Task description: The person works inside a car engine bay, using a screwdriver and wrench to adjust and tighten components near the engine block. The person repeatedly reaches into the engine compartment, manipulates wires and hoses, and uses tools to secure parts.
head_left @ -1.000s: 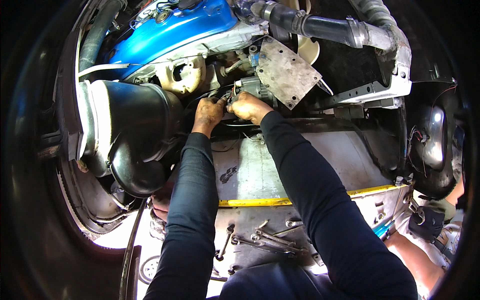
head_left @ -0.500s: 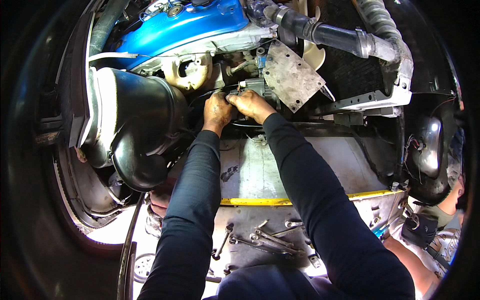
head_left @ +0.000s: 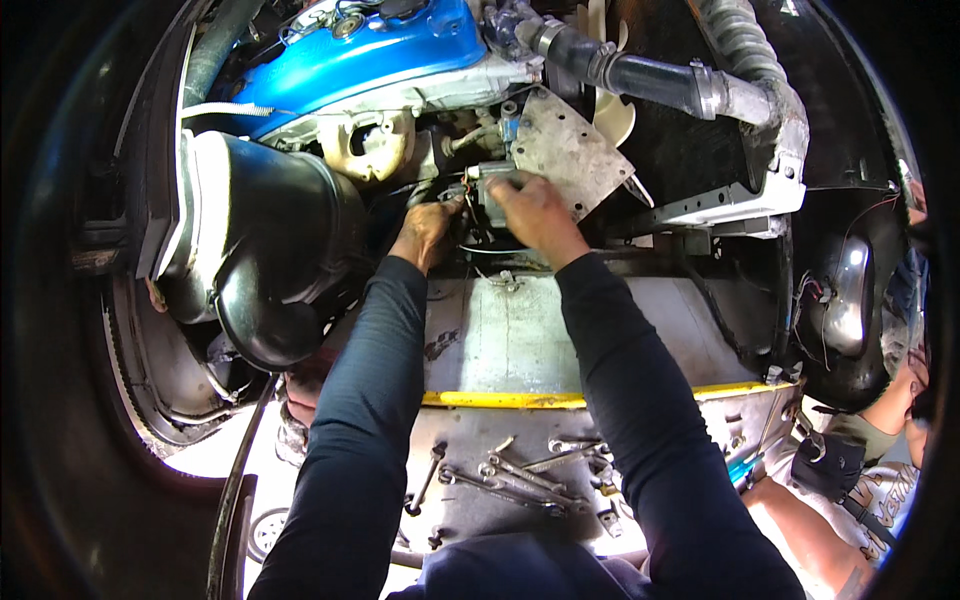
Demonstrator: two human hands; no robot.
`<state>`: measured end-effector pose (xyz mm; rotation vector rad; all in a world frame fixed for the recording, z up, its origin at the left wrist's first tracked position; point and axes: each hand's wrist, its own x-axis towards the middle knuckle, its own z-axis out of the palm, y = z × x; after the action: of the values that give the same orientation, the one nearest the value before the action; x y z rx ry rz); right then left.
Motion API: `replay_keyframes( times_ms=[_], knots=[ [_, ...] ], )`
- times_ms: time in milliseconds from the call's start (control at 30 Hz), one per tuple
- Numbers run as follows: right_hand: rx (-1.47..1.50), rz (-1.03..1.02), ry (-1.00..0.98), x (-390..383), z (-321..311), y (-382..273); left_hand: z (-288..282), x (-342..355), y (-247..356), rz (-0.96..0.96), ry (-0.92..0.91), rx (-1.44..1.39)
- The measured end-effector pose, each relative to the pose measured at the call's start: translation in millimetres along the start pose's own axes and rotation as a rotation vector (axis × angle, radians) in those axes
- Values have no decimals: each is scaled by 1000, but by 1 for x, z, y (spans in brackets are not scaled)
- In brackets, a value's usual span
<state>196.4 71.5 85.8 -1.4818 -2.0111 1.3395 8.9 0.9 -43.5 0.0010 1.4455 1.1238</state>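
In the engine bay, both my arms in dark sleeves reach to a grey metal unit (head_left: 491,205) with thin wires at its left side. My left hand (head_left: 428,228) is closed beside those wires, its fingers curled; whatever they pinch is too small to make out. Apart from it, my right hand (head_left: 540,215) lies over the unit's right side, somewhat blurred, with its fingertips hard to see. Right behind that hand stands a flat metal plate (head_left: 575,150) with several holes. Farther back is an engine with a blue cover (head_left: 370,60) and a pale manifold (head_left: 370,145).
To the left bulges a large black air-intake housing (head_left: 270,230). A black hose (head_left: 655,80) crosses the far right. Nearer me, a pale panel with a yellow edge (head_left: 500,399) stands before a surface holding several wrenches (head_left: 515,480). At lower right another person's arm (head_left: 810,535) shows.
My hands, together at the unit before, have come apart. The right hand has moved right across the unit, the left slightly left and down. The whole view has shifted a little.
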Motion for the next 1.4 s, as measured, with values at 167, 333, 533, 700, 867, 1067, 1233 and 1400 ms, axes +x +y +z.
replay_keyframes(
  times_ms=[167, 333, 533, 700, 867, 1067, 1233, 1400],
  knots=[
    [-13, -68, -102, 4, 13, 0, 5, -16, 17, 98, 124, 135],
    [-39, -12, -88, 4, 8, -5, 7, -31, 34, 277, 307, 608],
    [-71, -74, -91, 2, 4, -10, 7, -33, 34, -18, -78, -97],
    [-113, -60, -125, 5, 9, -6, 17, -24, 25, 281, 258, 357],
    [-168, -30, -123, 8, 13, -2, -10, 4, 16, 694, 266, 1365],
    [-111, -33, -159, 6, 10, -4, -19, 19, 10, 343, 54, 730],
    [-65, -14, -22, 6, 14, -4, -3, 8, 20, 699, 252, 1696],
    [-51, 118, -112, 19, 20, 12, 2, -15, 17, 650, 345, 1143]
  ],
)
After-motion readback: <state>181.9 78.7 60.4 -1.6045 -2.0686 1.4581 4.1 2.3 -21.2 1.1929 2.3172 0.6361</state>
